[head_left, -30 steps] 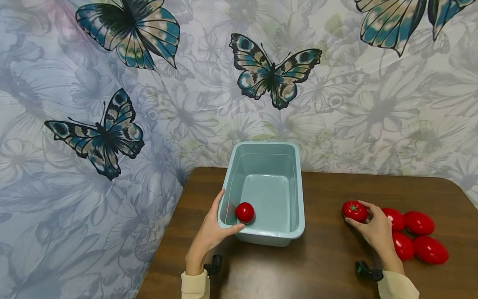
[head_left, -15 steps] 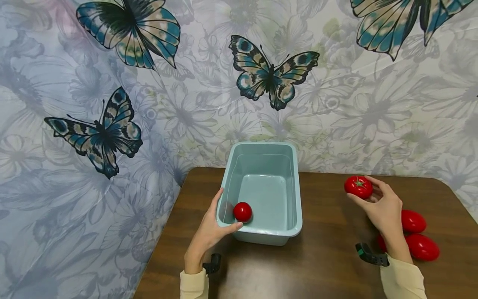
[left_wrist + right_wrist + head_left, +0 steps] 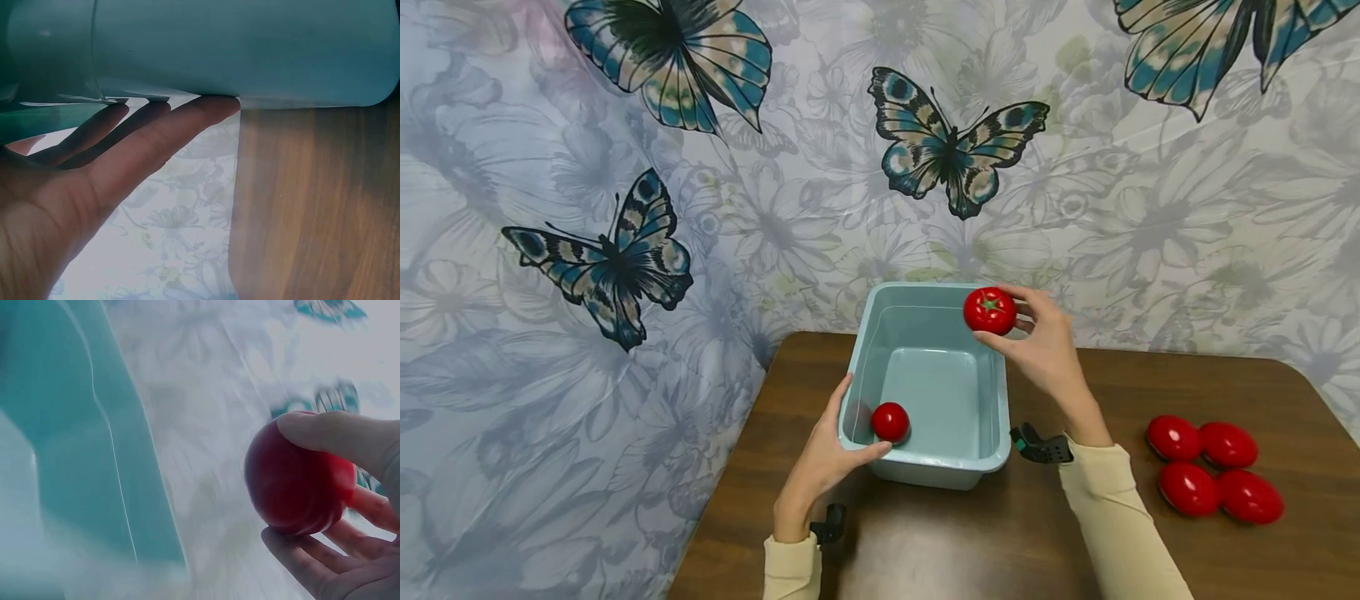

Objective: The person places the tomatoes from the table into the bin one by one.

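Note:
My right hand (image 3: 1048, 346) holds a red tomato (image 3: 990, 311) with a green star-shaped stem over the far right corner of the pale blue-green plastic bin (image 3: 940, 392). The right wrist view shows the thumb on one side of the tomato and the fingers on the other, beside the bin's wall (image 3: 94, 456). At the bin's near left corner, my left hand (image 3: 820, 467) grips the rim, thumb across the front edge and fingers (image 3: 169, 134) along the outer side. A round red piece (image 3: 891, 422) lies inside the bin near that corner.
Several glossy red oval pieces (image 3: 1213, 467) lie grouped on the right of the brown wooden table (image 3: 985, 542). Behind the table hangs a floral cloth with butterflies (image 3: 958, 150), close to the bin's far end.
My right hand has lifted the tomato off the table beside the red pieces and carried it left to the bin. The left hand has stayed at the bin's corner.

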